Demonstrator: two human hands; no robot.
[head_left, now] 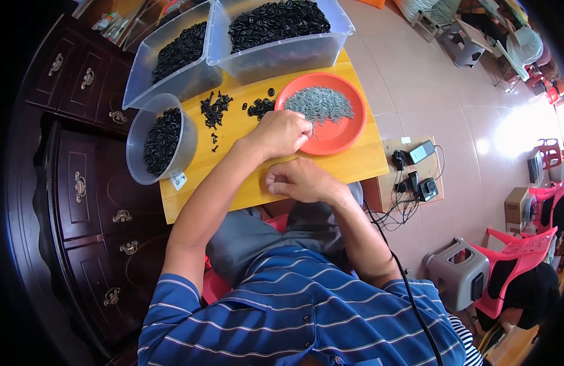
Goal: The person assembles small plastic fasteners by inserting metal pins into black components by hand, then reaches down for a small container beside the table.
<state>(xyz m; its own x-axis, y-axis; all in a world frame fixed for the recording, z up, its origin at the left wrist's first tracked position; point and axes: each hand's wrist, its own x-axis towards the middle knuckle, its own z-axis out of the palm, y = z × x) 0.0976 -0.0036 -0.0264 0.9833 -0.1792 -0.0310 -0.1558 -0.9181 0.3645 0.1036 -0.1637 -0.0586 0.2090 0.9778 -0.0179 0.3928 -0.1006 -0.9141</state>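
Observation:
My left hand (281, 133) reaches over the left rim of a round orange-red dish (334, 143). Its fingers are curled together at the edge of a heap of small silvery pieces, likely screws or pins (321, 104). What the fingertips pinch is too small to tell. Close to the table's front edge, my right hand (306, 179) is closed, thumb against fingers, and anything inside it is hidden. Small black plastic parts (262, 108) lie in a little pile beside the dish. Farther left is a second pile of black parts (215, 110), some with thin stems.
Two clear bins, one at the back (276, 64) and one at the back left (178, 85), hold many black parts. A round clear tub (183, 143) stands at the table's left edge. Dark drawers (90, 183) flank the left; a box with cables (410, 183) stands right.

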